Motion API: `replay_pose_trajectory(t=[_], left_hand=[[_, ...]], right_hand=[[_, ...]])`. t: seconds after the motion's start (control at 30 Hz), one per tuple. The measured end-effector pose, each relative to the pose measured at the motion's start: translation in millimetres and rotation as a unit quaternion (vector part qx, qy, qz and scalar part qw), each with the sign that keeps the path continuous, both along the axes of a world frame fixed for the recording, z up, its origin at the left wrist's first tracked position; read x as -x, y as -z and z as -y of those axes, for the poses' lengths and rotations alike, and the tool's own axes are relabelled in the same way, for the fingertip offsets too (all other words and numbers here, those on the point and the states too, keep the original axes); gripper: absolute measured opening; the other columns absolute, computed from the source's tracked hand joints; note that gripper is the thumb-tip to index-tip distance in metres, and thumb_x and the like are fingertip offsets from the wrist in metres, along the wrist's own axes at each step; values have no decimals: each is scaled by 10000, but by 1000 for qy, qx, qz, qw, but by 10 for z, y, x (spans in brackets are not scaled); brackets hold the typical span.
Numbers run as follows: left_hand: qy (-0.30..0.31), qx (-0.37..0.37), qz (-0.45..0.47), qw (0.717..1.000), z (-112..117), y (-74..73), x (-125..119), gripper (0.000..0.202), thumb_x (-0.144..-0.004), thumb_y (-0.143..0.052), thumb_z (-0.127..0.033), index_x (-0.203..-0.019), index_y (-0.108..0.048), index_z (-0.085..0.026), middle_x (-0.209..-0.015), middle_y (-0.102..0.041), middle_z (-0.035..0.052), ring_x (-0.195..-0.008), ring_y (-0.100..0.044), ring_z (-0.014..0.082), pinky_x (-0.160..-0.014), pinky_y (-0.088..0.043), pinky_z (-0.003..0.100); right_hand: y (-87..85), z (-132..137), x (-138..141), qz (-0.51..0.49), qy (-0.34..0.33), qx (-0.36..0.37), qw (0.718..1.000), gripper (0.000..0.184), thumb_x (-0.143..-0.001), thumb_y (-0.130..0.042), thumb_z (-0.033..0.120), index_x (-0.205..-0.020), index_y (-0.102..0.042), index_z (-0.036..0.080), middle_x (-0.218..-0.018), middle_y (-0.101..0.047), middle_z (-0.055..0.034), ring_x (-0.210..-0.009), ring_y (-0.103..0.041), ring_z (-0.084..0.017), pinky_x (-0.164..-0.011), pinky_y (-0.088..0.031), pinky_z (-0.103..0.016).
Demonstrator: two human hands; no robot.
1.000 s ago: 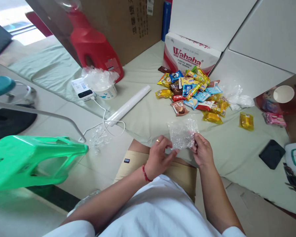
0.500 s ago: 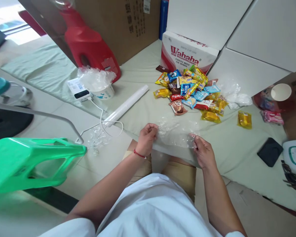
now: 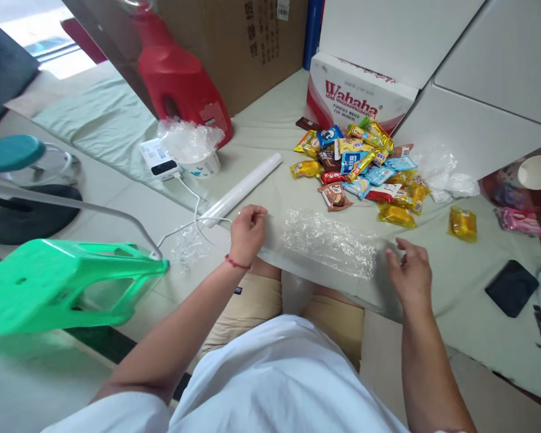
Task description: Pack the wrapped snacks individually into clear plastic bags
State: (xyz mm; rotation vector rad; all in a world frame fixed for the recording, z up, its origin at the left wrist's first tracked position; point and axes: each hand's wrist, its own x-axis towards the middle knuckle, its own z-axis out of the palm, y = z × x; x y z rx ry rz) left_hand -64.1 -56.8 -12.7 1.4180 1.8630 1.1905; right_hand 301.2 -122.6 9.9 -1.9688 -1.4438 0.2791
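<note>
A clear, crinkled plastic bag lies flat at the near edge of the cloth-covered surface. Just left of it, my left hand hovers with fingers bent and apart, holding nothing; a red string bracelet circles that wrist. On the bag's right side is my right hand, empty, thumb and fingers spread, not touching the plastic. Beyond the bag sits a heap of wrapped snacks in yellow, blue, red and brown packets. A single yellow snack packet rests apart to the right.
A white roll lies left of the snacks, near a paper bowl and a white device with a cable. Behind stand a Wahaba carton and a red jug. A green stool stands left; a black wallet-like item lies right.
Both hands have let go of the plastic bag and moved apart, left hand leftward and right hand rightward. The bag now lies spread on the cloth. The view has shifted slightly.
</note>
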Motion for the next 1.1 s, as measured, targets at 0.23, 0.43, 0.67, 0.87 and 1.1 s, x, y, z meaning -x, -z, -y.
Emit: replay_pose_trajectory(t=[0.23,0.43,0.67,0.87,1.1], left_hand=[[195,18,-272,942,-574,63,-324,300,-868,-658,-294,-1138,-766,-220,-1475,-573,143,-1374,-408,416,-1060,-412,607],[222,26,-226,948,-564,188,-332,155,-916,-593,-298,-890,-716,-207,-1202,-701,127,-1232,-521,347,-982,-429,512],[91,-8,-8,996,-458,184,-188,125,-960,-515,-313,-861,-526,-238,-699,-565,-29,-648,-542,158,-680,-422,289],[23,56,93,994,-255,172,-166,133,-948,-521,-309,-834,-486,-248,-564,-490,-76,-512,-528,143,-629,-435,279],[-58,37,-2,998,7,88,141,218,-696,-629,-95,-851,-542,-221,-806,-560,-14,-657,-499,157,-675,-443,321]], right_hand=[[-136,-732,790,-23,-214,60,975,519,-867,-708,547,-1241,-739,187,-1217,-689,-140,-803,-623,-205,-815,-525,-373],[46,-985,1087,-89,-337,96,932,152,-897,-671,286,-930,-777,183,-843,-728,-39,-745,-646,-182,-731,-501,-302],[-323,53,664,133,-377,-189,897,195,-980,-620,151,-1062,-755,264,-938,-735,-56,-801,-617,-176,-741,-506,-318],[231,962,668,211,-355,-194,890,374,-938,-648,34,-1232,-710,256,-965,-735,-63,-818,-613,-185,-760,-545,-314],[371,1205,695,37,-344,-72,936,262,-1002,-524,146,-1160,-716,228,-1120,-715,-84,-922,-702,-180,-761,-578,-297]])
